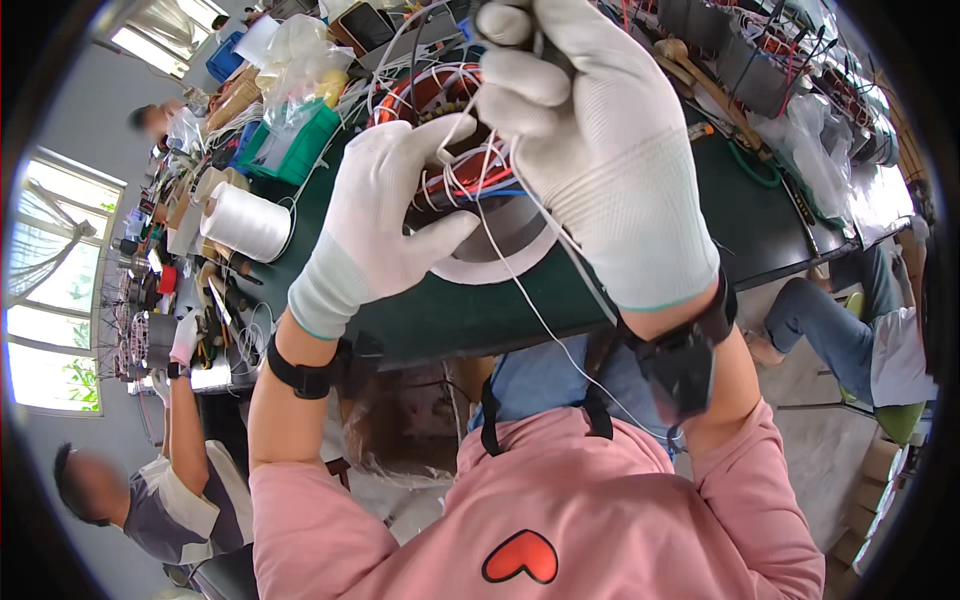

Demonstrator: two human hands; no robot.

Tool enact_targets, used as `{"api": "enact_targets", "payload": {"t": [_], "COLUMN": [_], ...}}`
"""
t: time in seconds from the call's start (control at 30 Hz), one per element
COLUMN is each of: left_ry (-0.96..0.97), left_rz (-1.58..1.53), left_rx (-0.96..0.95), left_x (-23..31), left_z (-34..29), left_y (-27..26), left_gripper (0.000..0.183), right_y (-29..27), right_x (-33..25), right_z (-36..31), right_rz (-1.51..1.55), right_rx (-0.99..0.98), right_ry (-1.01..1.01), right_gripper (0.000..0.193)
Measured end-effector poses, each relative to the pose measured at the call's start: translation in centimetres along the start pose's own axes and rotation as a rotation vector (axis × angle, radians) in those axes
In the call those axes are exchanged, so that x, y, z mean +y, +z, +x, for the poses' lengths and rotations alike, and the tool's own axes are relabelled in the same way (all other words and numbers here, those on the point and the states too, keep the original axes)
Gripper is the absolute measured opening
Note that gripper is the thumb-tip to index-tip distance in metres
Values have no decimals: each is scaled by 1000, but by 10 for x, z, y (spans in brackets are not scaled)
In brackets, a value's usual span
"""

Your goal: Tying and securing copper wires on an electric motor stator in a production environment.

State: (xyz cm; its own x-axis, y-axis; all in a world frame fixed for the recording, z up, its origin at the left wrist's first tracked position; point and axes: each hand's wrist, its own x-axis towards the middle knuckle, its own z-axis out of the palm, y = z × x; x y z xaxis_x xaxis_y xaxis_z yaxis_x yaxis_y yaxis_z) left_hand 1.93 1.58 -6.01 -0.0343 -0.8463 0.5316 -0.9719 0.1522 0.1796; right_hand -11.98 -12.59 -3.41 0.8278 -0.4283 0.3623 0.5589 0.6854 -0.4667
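Observation:
A ring-shaped motor stator (490, 235) with reddish-brown windings stands on the table in front of me. White lacing cord (515, 280) loops around its windings and trails down toward my lap. My left hand (385, 205), in a white glove, is at the stator's left side. Its thumb and forefinger are spread apart, with cord at the forefinger's tip. Above the stator's right side my gloved right hand (610, 140) is closed, its fingers curled; what lies in them cannot be made out. Red and blue leads (490, 193) cross the windings between my hands.
A white cord spool (245, 222) and a green bin (295, 145) are on the left of the dark green table (420, 335). A wooden-handled mallet (710, 95), plastic bags and more wound parts lie right. Co-workers sit at left (170, 500) and right (850, 325).

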Motion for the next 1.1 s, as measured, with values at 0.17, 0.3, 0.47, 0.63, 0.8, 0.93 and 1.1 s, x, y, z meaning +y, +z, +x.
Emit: {"api": "enact_targets", "payload": {"t": [0.17, 0.3, 0.47, 0.63, 0.8, 0.93, 1.1], "left_ry": [83, 34, 82, 83, 86, 143, -98], "left_rz": [94, -3, 133, 102, 62, 38, 49], "left_rx": [55, 78, 67, 60, 74, 92, 36], "left_x": [-5, -1, -6, -5, -13, -11, 0], "left_z": [-2, -2, -5, -4, -8, 7, -5], "left_y": [0, 2, -1, 4, 1, 3, 8], "left_gripper": [59, 59, 44, 44, 43, 43, 35], "right_y": [8, 19, 32, 16, -41, -76, -70], "right_x": [-11, -17, 14, 48, 69, 86, 93], "right_z": [-11, -35, -95, -133, -127, -107, -122], "right_rz": [-409, -726, -382, 9, -326, -1040, -1064], "right_rx": [58, 121, 134, 259, 67, -19, -32], "right_ry": [-96, -194, 94, 240, 75, -101, -234], "right_gripper": [20, 21, 29, 37, 34, 24, 23]}}
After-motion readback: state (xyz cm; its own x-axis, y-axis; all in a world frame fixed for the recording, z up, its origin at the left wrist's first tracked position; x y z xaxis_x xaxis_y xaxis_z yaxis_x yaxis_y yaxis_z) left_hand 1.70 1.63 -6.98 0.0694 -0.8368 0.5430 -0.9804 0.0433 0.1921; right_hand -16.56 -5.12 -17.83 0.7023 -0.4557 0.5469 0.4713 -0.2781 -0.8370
